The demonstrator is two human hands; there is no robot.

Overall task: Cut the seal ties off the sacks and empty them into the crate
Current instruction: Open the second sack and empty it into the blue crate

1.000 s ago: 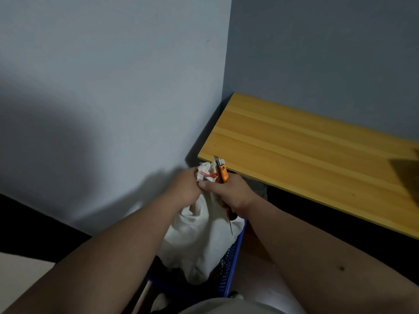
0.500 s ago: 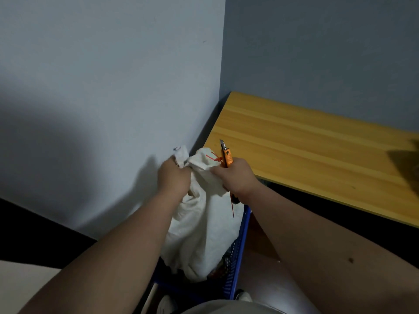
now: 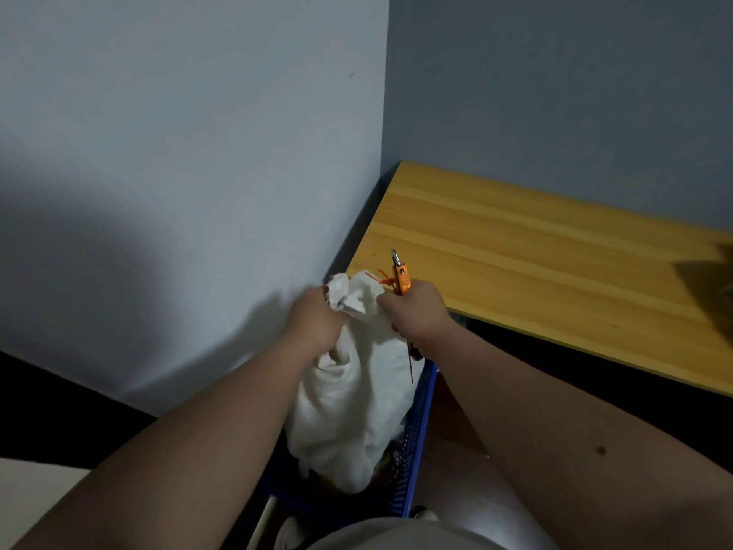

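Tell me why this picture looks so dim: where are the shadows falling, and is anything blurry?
Head view: dim overall; the arms' shadow darkens the left wall, another dark patch crosses the wooden tabletop at right. The white sack, gripped by the left hand and right hand, is brightest. The blue crate interior is too dark to read. Edges look soft; no glare.

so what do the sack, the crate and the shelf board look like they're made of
Sack: soft white woven cloth, matte, judging by its limp folds and crumpled neck. Crate: blue moulded plastic, likely, with a slotted lattice wall. Shelf board: pale wood or wood-look laminate, smooth with straight grain stripes; which one is unclear.
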